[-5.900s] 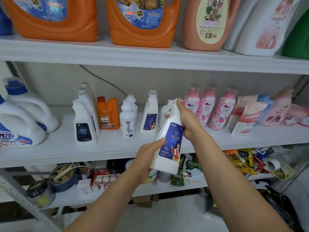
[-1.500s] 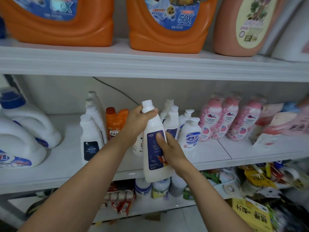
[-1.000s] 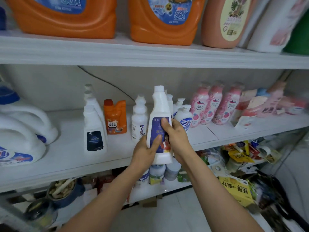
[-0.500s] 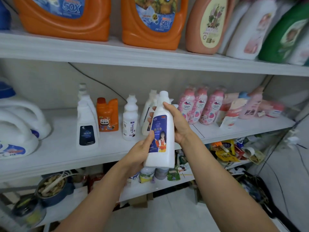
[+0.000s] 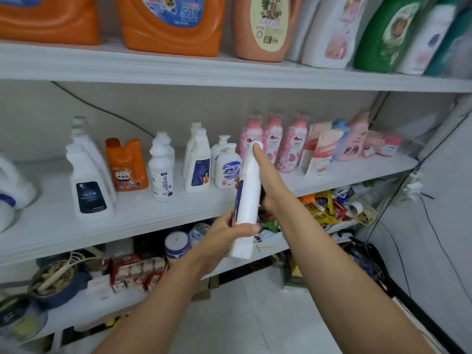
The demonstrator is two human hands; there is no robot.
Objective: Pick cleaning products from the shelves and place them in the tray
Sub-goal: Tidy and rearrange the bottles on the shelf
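Two grips: both hold one white bottle at the centre of the frame, in front of the middle shelf and clear of it.
Left grip: curled round the bottle's lower body, with the thumb laid across the near face just above the base.
Right grip: wraps the upper body from the right side, and one finger lies along the neck up to the cap.
Handling: the bottle looks like stiff, smooth plastic, so it is probably slick and not fragile. If it is full it has moderate weight. The flat body below the shoulder seems the safest place to hold; the cap and narrow neck offer less purchase.
Long axis: close to upright, leaning slightly towards the right of the frame.
Heading: the cap points up and the base points down towards the lower centre. The blue label faces the left of the frame, and a narrow side faces the camera.
Tray: not in view.
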